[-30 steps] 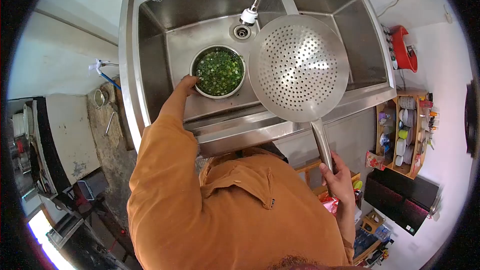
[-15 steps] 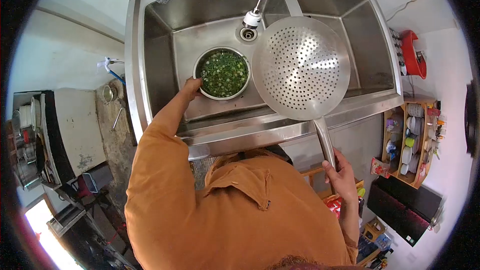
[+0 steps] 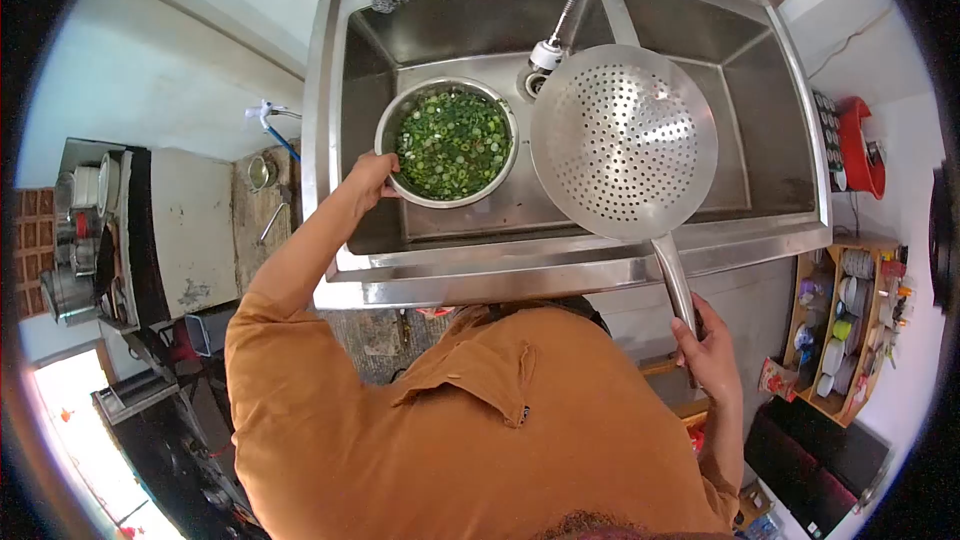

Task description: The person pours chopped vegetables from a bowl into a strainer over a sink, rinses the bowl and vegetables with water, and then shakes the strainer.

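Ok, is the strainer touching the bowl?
Apart: the head view shows a narrow strip of sink between the strainer and the bowl.

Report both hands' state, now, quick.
Left hand: closed, holding the side of a round silver metal bowl of chopped greens.
Right hand: closed, holding a large round perforated silver metal strainer by its handle.

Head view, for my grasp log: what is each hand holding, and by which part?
Left hand: the bowl, by its rim. Right hand: the strainer, by its handle.
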Tool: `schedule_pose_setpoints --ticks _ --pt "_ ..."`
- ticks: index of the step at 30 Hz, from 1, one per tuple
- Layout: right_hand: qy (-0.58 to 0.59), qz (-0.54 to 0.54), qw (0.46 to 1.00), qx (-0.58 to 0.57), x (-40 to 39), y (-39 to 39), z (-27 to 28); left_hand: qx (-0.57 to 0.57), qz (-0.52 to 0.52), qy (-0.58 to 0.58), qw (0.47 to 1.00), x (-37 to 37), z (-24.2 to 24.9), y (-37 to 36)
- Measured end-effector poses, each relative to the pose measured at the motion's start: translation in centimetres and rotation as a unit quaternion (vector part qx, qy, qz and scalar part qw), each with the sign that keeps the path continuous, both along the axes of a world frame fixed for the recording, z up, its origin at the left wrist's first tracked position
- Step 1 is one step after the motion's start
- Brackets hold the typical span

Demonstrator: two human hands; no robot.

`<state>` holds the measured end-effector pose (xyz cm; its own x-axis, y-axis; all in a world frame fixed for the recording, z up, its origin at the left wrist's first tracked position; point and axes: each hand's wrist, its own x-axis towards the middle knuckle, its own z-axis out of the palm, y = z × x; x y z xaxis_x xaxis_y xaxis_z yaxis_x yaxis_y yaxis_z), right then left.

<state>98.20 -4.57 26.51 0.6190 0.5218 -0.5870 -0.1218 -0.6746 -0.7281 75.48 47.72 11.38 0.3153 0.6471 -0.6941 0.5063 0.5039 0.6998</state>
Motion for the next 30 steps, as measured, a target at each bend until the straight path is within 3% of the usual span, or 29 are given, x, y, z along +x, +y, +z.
schedule_pose_setpoints --ticks 9,17,30 --pt "0.011 0.070 0.997 -0.003 3.9 -1.0 1.9 0.066 0.027 0.040 0.997 -4.9 10.1 -1.0" --pt "0.015 0.174 0.985 -0.013 8.0 0.0 2.2 0.079 0.038 0.070 0.994 -4.2 16.8 -5.0" --pt "-0.018 0.292 0.955 -0.044 6.5 7.4 0.5 0.102 0.010 0.097 0.990 -4.0 18.8 -4.2"
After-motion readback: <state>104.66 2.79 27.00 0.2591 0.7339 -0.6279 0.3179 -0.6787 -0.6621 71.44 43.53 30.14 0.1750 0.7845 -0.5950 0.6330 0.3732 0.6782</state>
